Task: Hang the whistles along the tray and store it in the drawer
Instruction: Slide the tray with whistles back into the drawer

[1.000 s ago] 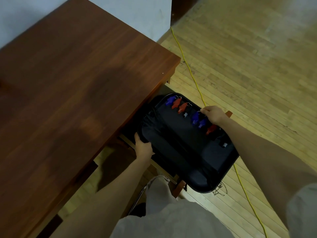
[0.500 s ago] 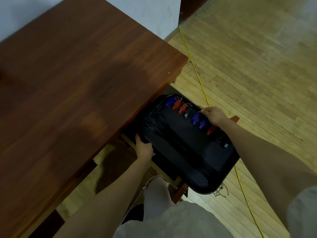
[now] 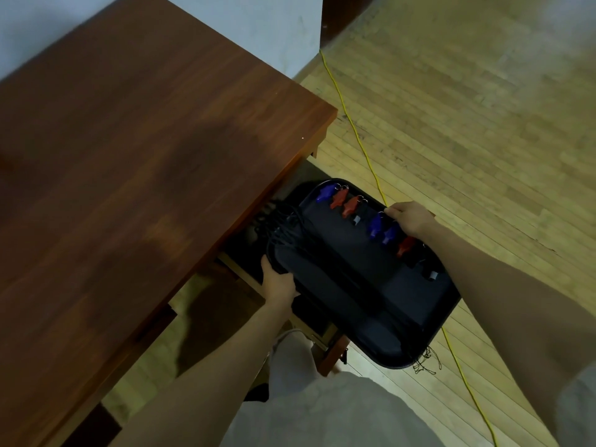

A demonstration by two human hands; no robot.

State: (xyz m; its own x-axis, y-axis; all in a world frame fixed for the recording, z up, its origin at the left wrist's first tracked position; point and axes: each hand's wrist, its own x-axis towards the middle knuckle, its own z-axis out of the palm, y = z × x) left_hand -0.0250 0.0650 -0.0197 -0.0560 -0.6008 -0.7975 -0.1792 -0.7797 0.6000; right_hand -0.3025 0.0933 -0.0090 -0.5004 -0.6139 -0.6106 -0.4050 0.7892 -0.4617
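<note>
The fingers of the right hand (image 3: 409, 219) are curled over the far long rim of the tray (image 3: 425, 343), pinching it just beside the blue whistles (image 3: 382, 229), while the fingers of the left hand (image 3: 277, 280) are wrapped around the near corner of the same tray, thumb on top. Both grips look the same as half a second ago; what has changed is small: the tray sits slightly further toward the tabletop (image 3: 129, 175) and its left end now lies a little deeper in the dark opening of the drawer (image 3: 245, 253) beneath the wooden edge. The whistles, blue, red and a couple of dark ones, hang in a row along the far rim, and their black cords (image 3: 283, 230) gather at the left end, bunching right where the tray meets the drawer. The right end of the tray juts out over the wooden floor (image 3: 451, 124), with a yellow cable (image 3: 361, 140) running beneath it. I judge the hanging done and the storing under way; loose cords could snag on the drawer edge as the tray goes in.
</note>
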